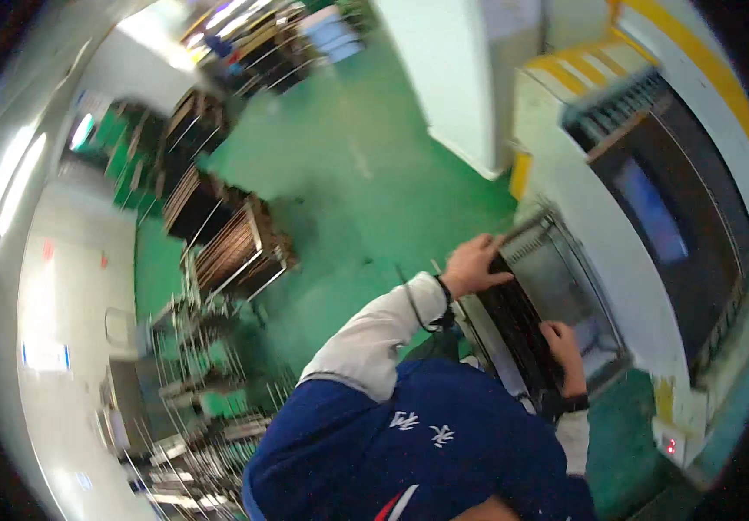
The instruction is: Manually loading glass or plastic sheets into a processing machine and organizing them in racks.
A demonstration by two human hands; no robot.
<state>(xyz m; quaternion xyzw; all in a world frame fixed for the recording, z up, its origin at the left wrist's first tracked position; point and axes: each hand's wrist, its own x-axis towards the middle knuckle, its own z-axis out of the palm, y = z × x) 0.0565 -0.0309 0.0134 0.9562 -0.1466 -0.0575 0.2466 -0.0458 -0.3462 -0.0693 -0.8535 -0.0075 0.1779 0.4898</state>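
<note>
My left hand [473, 266] is at the far end of a packed row of thin dark panels [513, 317], its thumb and fingers closed over their upper edges. Nearer to me, my right hand [560, 344] has its fingers bent around the same row's right side. The panels stand on edge in a metal-framed rack [596, 282] with an open space to their right. How many panels each hand grips is too blurred to tell. A dark band with a loose cord [422, 317] circles my left wrist, and another dark band [563, 403] is on the right.
To the right stands a large white machine [644, 260] with a dark window and yellow stripes. Racks of brown panels [240, 247] stand on the green floor [348, 165] at left. Metal racks with upright rods [205, 408] are nearer. A white cabinet [453, 87] rises ahead.
</note>
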